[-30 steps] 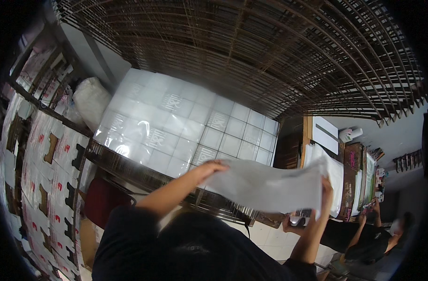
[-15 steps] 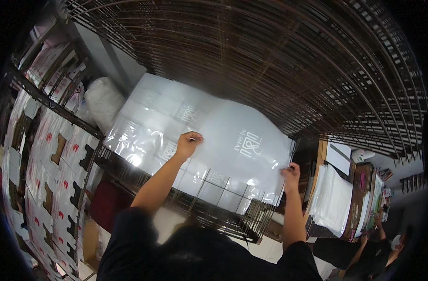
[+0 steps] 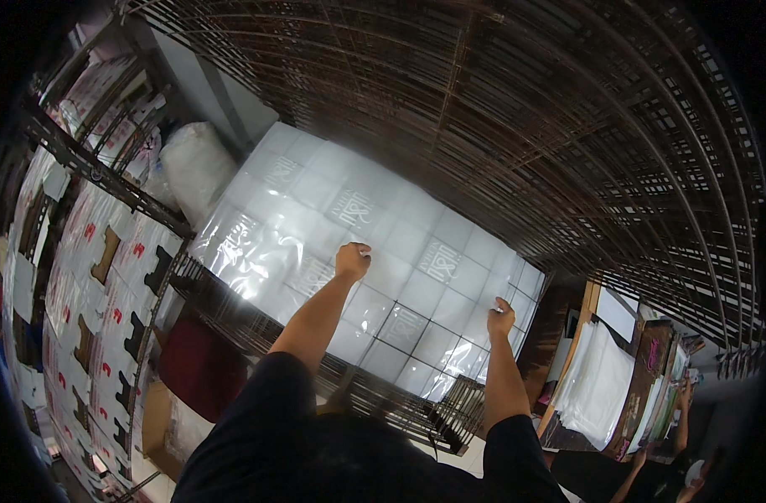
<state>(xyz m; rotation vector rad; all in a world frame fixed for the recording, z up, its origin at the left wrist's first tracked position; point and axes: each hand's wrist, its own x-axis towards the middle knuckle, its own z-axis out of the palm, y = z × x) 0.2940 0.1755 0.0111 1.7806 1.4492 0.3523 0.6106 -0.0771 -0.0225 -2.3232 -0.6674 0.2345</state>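
Note:
Clear plastic bags (image 3: pixel 387 281) with white print lie side by side over a wire drying rack (image 3: pixel 408 356), whose grid shows through them. My left hand (image 3: pixel 352 260) is closed in a pinch at the left side of the right-hand bag, near the middle of the rack. At that bag's right side, my right hand (image 3: pixel 500 317) is also pinched shut. The thin film between the fingertips is hard to make out. Further left, another printed bag (image 3: pixel 240 243) lies flat and glossy.
Many raised wire racks (image 3: pixel 483 101) hang over the far side. Wrapped cartons (image 3: pixel 90 293) stand on shelving at left, by a white plastic bundle (image 3: pixel 197 163). A red chair (image 3: pixel 200 356) is below. On the right are stacked white sheets (image 3: pixel 597 381) and a co-worker's arm (image 3: pixel 683 415).
The right-hand bag, billowed and hazy before, now lies flat with the grid showing through. My left hand has shifted slightly right, my right hand slightly left. The view has shifted a little.

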